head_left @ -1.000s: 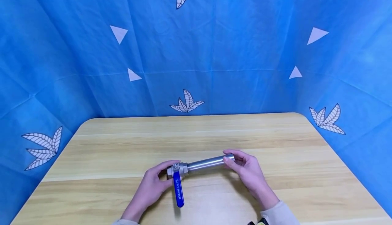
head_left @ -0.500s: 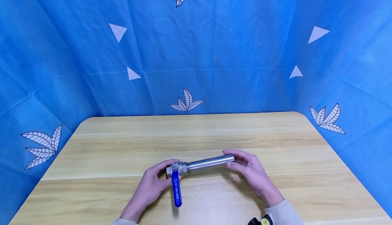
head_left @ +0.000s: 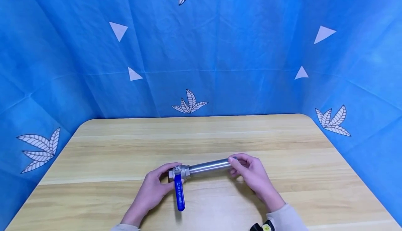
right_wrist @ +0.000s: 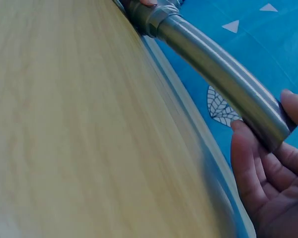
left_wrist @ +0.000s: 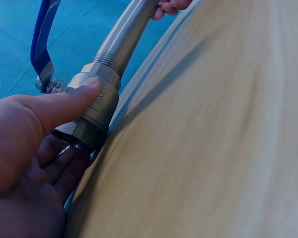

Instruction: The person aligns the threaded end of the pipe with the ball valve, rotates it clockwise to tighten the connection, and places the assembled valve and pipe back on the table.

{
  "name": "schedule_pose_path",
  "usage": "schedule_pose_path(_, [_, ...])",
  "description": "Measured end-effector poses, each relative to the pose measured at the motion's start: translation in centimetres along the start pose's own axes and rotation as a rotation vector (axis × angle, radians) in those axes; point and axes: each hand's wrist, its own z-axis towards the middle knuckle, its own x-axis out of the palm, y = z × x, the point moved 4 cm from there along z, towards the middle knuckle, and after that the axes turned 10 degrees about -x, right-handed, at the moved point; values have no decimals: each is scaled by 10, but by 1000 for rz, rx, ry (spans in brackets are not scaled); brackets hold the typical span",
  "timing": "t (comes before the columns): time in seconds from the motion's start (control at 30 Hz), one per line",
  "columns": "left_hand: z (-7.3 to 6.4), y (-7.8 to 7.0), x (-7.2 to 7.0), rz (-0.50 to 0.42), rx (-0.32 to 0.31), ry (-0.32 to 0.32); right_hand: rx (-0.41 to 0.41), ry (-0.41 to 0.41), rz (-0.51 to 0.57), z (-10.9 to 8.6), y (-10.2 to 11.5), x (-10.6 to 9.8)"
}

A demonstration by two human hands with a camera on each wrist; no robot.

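Note:
A metal ball valve with a blue lever handle is held just over the table by my left hand. In the left wrist view the thumb presses the side of the valve body while the other fingers curl beneath it. A shiny steel pipe runs from the valve to the right, and threads show at the joint. My right hand pinches the pipe's free end between thumb and fingers. The blue lever points toward the near table edge.
Beneath both hands lies a wooden table with rounded far corners. A blue curtain with white triangles and leaf prints hangs around its back and sides. A dark device sits at the right wrist.
My right thumb has moved from low beside the pipe's end to on top of it. The valve has shifted slightly left in the head view, along with the whole scene.

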Motion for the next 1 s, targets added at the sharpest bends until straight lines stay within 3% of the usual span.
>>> schedule_pose_path(0.13, [0, 1, -1, 0, 1, -1, -14, 0, -22, 0, 4, 3])
schedule_pose_path(0.37, [1, 2, 0, -14, 18, 3, -110, 149, -84, -3, 9, -1])
schedule_pose_path(0.47, [1, 1, 1, -20, 19, 14, -131, 162, -113, -3, 8, -3])
schedule_pose_path(0.77, [0, 1, 1, -36, 57, 44, -105, 174, -28, -3, 1, -4])
schedule_pose_path(1.0, [0, 1, 1, -22, 29, 31, -89, 181, -17, -1, 1, -3])
